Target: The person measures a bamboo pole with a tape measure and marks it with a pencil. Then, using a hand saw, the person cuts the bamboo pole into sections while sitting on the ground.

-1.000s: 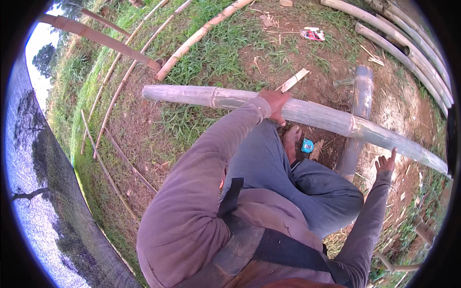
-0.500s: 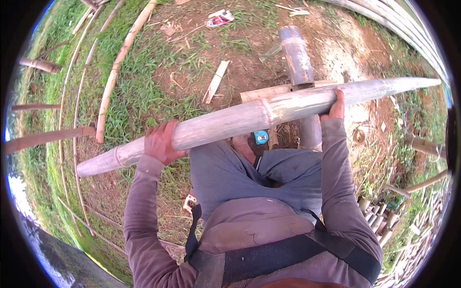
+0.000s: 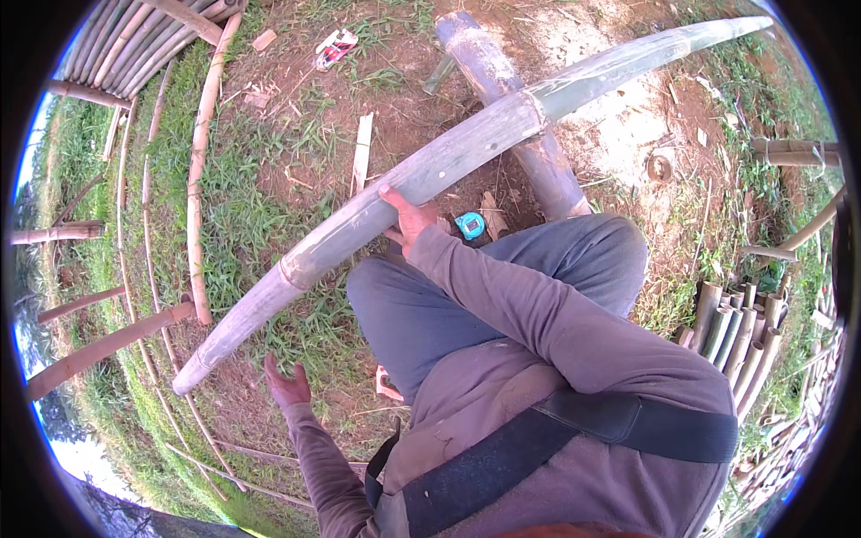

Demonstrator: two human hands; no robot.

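A long bamboo pole slants from the lower left to the upper right in front of my legs. My right hand grips it left of its middle, thumb on top. The pole passes over a thick bamboo log on the ground; whether the two touch I cannot tell. Below the pole's near left end, my left hand is off it, with fingers apart and nothing in them. Close to my right hand, a turquoise tape measure lies by my foot. An orange-and-white object, partly hidden, lies beside my left thigh.
A split bamboo strip and a red-and-white item lie ahead on the soil. Bamboo rails run along the left. Cut bamboo pieces are stacked at the right. More poles rest at the far left.
My left hand has let go of the pole and dropped lower. My right hand has shifted left along it. The pole now slants more steeply, its right end farther away.
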